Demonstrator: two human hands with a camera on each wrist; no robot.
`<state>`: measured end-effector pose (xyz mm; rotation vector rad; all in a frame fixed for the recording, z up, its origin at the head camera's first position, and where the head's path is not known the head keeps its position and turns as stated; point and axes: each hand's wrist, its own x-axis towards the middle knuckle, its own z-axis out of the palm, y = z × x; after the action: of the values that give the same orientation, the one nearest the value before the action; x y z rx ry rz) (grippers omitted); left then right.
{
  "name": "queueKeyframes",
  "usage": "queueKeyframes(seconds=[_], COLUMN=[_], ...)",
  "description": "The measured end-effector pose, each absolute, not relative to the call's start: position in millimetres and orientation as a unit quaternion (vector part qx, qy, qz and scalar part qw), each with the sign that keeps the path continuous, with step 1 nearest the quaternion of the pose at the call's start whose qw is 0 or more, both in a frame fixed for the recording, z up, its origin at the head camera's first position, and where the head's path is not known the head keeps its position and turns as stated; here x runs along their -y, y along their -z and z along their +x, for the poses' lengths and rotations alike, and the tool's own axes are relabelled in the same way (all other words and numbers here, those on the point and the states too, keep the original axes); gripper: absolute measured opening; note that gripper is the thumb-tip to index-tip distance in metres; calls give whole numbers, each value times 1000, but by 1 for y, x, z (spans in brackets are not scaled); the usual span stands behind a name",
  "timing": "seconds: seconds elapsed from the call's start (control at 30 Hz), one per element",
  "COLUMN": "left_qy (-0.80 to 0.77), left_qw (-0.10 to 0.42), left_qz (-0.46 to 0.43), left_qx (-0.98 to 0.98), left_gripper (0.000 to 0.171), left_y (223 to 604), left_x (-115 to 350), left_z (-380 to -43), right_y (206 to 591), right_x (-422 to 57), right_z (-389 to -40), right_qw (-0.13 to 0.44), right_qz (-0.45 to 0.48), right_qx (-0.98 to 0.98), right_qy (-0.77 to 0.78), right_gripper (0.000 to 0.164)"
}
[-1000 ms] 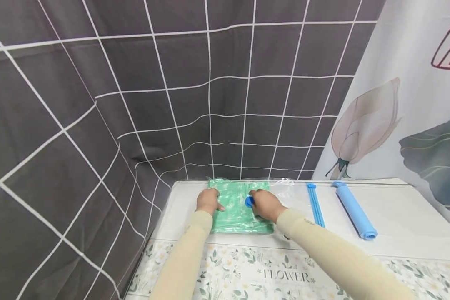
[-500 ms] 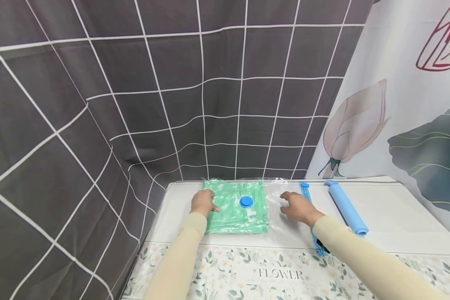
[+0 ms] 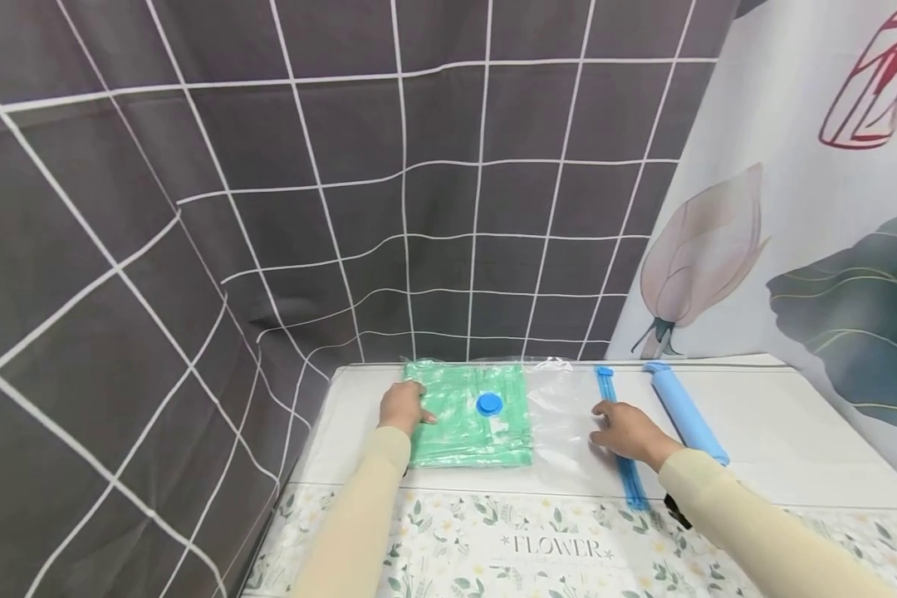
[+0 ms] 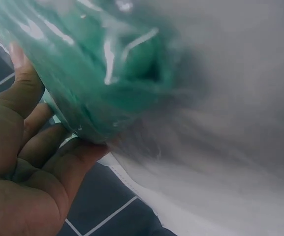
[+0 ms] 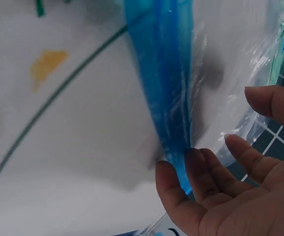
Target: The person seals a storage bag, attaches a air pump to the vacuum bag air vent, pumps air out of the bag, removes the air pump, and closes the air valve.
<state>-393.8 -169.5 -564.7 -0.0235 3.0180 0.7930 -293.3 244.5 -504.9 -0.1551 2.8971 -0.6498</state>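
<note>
A clear vacuum storage bag [image 3: 561, 428] lies flat on the table, with folded green cloth [image 3: 459, 428] inside its left part. On top is a round blue valve [image 3: 489, 404], its cap down. Blue zip strips [image 3: 631, 482] run along the bag's right end, with a blue slider [image 3: 605, 371] at the far end. My left hand [image 3: 402, 405] holds the bag's left edge, thumb above and fingers beneath in the left wrist view. My right hand [image 3: 629, 432] is over the zip end, fingers loosely bent; in the right wrist view, fingertips [image 5: 196, 157] meet the blue strip [image 5: 166, 73].
A light blue hand pump [image 3: 688, 413] lies to the right of the bag. The white table [image 3: 800, 432] has a floral cover [image 3: 448, 540] along its front. Dark grid-patterned curtains [image 3: 448, 199] hang behind and at left; a flower-printed white curtain [image 3: 725, 216] hangs at right.
My right hand has left the blue valve and moved right across the clear plastic to the zip strips. My left hand stays at the bag's left edge.
</note>
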Motion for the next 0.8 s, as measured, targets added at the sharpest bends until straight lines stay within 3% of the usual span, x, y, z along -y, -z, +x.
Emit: queueKeyframes(seconds=[0.33, 0.8], left_qy=[-225, -228], left_qw=[3, 20], left_qz=[0, 6], left_qx=[-974, -974], left_gripper=[86, 83], left_y=[578, 559], left_x=[189, 190], left_z=[-402, -385], right_y=[508, 509], right_x=[-236, -238], right_z=[-294, -294], right_qw=[88, 80], right_qz=[-73, -78], right_qx=[-973, -969], right_qy=[198, 219], right_gripper=[62, 60])
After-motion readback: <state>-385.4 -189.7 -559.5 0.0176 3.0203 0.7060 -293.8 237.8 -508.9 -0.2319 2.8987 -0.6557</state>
